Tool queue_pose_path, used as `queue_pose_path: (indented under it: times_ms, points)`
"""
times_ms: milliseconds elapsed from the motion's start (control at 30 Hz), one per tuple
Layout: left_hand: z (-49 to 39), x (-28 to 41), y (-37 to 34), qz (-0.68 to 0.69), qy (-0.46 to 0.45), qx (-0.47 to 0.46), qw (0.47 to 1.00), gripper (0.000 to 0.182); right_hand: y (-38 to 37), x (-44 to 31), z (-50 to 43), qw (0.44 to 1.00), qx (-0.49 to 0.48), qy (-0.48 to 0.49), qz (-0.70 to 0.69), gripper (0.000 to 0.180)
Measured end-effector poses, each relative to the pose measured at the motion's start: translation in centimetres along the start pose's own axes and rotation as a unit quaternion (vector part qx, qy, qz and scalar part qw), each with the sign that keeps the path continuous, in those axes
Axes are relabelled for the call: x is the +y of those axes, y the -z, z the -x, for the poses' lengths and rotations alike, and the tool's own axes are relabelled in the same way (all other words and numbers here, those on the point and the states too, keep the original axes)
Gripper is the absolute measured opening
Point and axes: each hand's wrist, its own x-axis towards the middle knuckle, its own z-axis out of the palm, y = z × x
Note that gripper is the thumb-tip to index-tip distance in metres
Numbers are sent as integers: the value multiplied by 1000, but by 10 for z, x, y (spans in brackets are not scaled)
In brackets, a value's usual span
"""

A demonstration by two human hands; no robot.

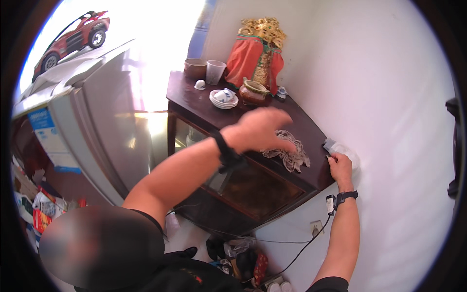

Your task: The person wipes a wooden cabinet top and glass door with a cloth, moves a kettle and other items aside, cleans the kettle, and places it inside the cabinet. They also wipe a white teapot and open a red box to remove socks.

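My left hand [257,129] is blurred, its fingers apart and nothing in it, above the dark wooden cabinet top [310,144]. A crumpled, lacy-looking grey-brown cloth [292,153] lies just beyond its thumb. At the cabinet's right corner, my right hand [341,168] has its fingers closed by a whitish plastic bag [343,148] against the wall; whether it grips the bag is not clear. Farther back stand a gilded statue [264,54] in a red cape, a brown ceramic pot [253,92], and stacked white saucers [223,104] with small cups [224,95] on them.
A brown bowl [195,69], a translucent plastic cup [215,72] and a small white cup [200,85] stand at the back left. A refrigerator [109,106] bears a red toy car [76,38]. A black cable [304,252] hangs below my right wrist near a wall socket [316,227].
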Motion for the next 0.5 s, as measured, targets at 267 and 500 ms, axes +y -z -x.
queue_pose_path:
  times_ms: [267,500]
  points:
    - [-36,-130,106,-152,244,-143,947,102,60,-127,33,957,-43,189,-217,53]
    - [-73,-146,104,-116,249,-176,945,124,63,-188,12,927,-159,244,-237,61]
